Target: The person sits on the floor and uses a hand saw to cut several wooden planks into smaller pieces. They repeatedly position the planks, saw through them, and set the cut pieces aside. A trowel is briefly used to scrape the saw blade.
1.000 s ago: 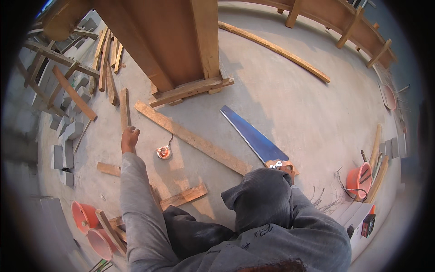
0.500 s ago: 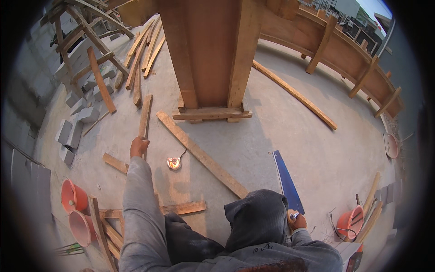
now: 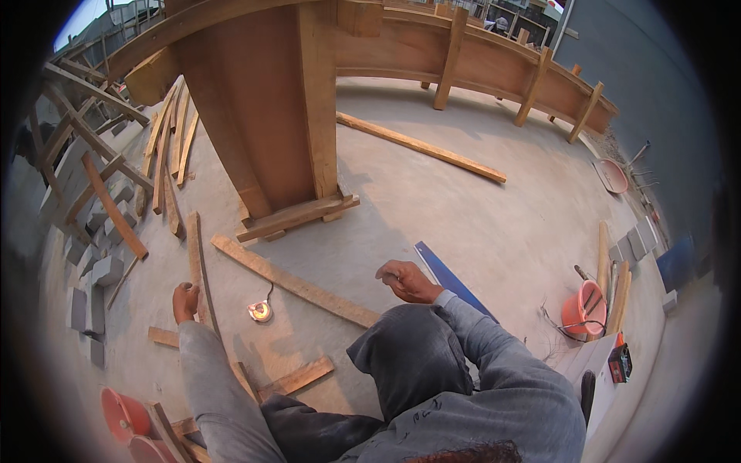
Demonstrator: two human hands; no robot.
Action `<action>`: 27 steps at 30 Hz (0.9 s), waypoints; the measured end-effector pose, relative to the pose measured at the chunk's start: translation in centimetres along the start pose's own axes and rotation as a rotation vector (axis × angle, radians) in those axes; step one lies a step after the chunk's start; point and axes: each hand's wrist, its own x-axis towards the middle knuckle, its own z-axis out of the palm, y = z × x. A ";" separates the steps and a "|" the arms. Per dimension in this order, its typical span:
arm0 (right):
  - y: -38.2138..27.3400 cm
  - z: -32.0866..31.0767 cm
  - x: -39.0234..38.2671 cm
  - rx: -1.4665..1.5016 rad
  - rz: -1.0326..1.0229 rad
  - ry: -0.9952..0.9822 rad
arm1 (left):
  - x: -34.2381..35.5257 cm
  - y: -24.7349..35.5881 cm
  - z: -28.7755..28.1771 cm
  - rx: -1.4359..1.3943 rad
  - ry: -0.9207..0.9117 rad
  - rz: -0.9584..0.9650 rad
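My left hand (image 3: 185, 302), fingers curled, sits against the left edge of a narrow wooden plank (image 3: 200, 262); what lies inside the fingers is hidden. My right hand (image 3: 410, 282) hovers empty in front of my knee, its fingers bent but apart. Beside the right forearm, a handsaw (image 3: 449, 276) with a blue blade lies on the floor, its handle hidden by the sleeve. Between my hands are a tape measure (image 3: 260, 311) and a longer plank (image 3: 297, 283) lying at a slant. A short wood piece (image 3: 163, 336) is near my left wrist.
A tall wooden formwork piece (image 3: 251, 116) stands ahead, with a curved panel (image 3: 401, 50) behind it. Loose timber (image 3: 164, 154) and grey blocks (image 3: 107, 270) lie at left. Red buckets (image 3: 123, 414) stand lower left; another bucket (image 3: 583, 307) stands at right.
My right hand has let go of the handsaw and moved left and forward, leaving it on the floor. My left hand has shifted toward the plank's left edge. The view has turned right.
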 end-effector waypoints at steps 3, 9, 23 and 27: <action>-8.4 -2.2 7.8 0.122 -0.092 -0.180 | -1.7 -0.6 -1.0 -0.095 0.024 -0.129; -20.3 -1.9 10.2 0.173 -0.278 -0.271 | -3.7 6.3 -6.0 0.230 0.105 -0.235; -21.5 5.1 10.0 0.017 -0.093 -0.855 | -15.9 -10.0 -19.8 0.395 0.339 -0.313; -21.3 7.2 11.3 -0.006 -0.053 -0.902 | -24.7 -19.3 -23.7 0.365 0.633 -0.502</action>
